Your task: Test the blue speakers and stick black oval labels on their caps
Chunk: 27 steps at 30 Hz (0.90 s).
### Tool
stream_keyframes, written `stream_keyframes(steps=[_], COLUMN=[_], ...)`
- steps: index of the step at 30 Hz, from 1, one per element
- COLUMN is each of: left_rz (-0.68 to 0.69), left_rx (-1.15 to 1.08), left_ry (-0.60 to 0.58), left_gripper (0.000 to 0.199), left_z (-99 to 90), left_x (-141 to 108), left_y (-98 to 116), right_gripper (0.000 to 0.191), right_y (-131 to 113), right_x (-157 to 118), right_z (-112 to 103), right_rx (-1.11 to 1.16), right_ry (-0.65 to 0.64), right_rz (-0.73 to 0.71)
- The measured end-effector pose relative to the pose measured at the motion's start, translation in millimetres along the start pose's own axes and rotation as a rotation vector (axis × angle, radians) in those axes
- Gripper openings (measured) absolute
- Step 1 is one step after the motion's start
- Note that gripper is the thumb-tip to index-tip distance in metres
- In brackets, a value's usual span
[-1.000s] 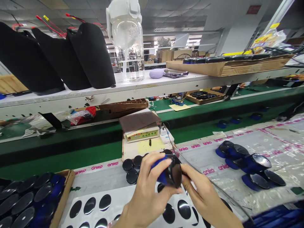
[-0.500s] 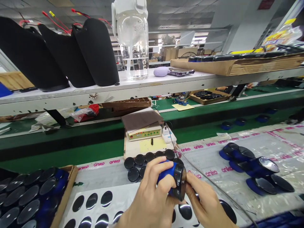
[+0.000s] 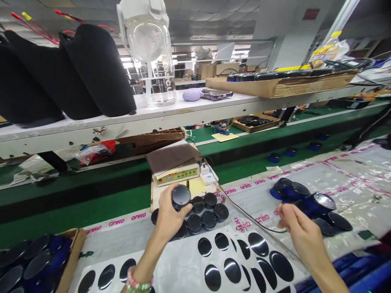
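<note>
My left hand [image 3: 167, 213] is closed around a round blue-and-black device [image 3: 181, 196], its glossy black face turned toward me. It is held over a cluster of similar black-topped devices [image 3: 209, 219] on the bench. Further right, my right hand [image 3: 301, 230] has its fingers pinched together. A thin black cable [image 3: 244, 212] runs from the power strip to these fingers; its end is hidden. Below both hands lie white sheets with round black stickers [image 3: 232, 270]. A group of blue devices with black tops [image 3: 324, 205] sits beyond my right hand.
A cardboard tray [image 3: 71, 256] of devices stands at left. Behind the cluster are a cream control box [image 3: 178, 174] and a white power strip [image 3: 207, 174]. Across the back runs a white shelf [image 3: 159, 121] bearing a clear water bottle [image 3: 152, 61], black sleeves [image 3: 97, 69] and a cardboard box [image 3: 275, 88].
My hands have parted. The left carried the device back and left, turning its black face toward me; the right moved right, the black cable stretching with it. The view shifted right.
</note>
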<state>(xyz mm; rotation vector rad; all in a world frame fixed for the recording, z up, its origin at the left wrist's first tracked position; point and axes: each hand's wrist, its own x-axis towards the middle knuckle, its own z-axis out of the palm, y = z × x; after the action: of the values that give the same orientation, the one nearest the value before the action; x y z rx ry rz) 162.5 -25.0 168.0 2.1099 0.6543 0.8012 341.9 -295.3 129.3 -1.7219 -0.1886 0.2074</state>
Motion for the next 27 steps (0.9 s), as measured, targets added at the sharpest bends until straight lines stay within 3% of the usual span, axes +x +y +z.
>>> stream_keyframes(steps=[2,6,9,13,16,19,23,27], left_rz=[-0.013,-0.018,0.017,0.065,0.072,0.057,0.053,0.046], left_rx=[-0.055,-0.088,-0.052,0.054,0.174,0.287,0.370,0.395], left_ry=[-0.142,-0.309,-0.410,-0.558,-0.626,-0.651,-0.677,-0.699], left_gripper=[0.059,0.064,0.062,0.064,0.046,0.034,0.036,0.042], left_z=[30.1,103.3,146.2,180.2,194.7,200.4,198.8,201.4], left_x=[10,24,36,51,57,59,59,58], left_y=[-5,-6,-10,-17,-20,-21,-18,-17], right_gripper=[0.035,0.037,0.027,0.025,0.025,0.025,0.028,0.035], right_y=[28,79,103,114,110,95,53,9], right_x=[20,34,54,95,108,106,102,105], right_z=[1,37,50,32,17,9,-5,-23], right_rx=[0.095,0.231,0.347,0.483,0.589,0.705,0.809,0.723], right_ry=[-0.027,-0.177,-0.112,0.030,0.081,0.160,0.301,0.280], right_rz=[0.200,0.415,0.453,0.446,0.412,0.276,-0.010,-0.193])
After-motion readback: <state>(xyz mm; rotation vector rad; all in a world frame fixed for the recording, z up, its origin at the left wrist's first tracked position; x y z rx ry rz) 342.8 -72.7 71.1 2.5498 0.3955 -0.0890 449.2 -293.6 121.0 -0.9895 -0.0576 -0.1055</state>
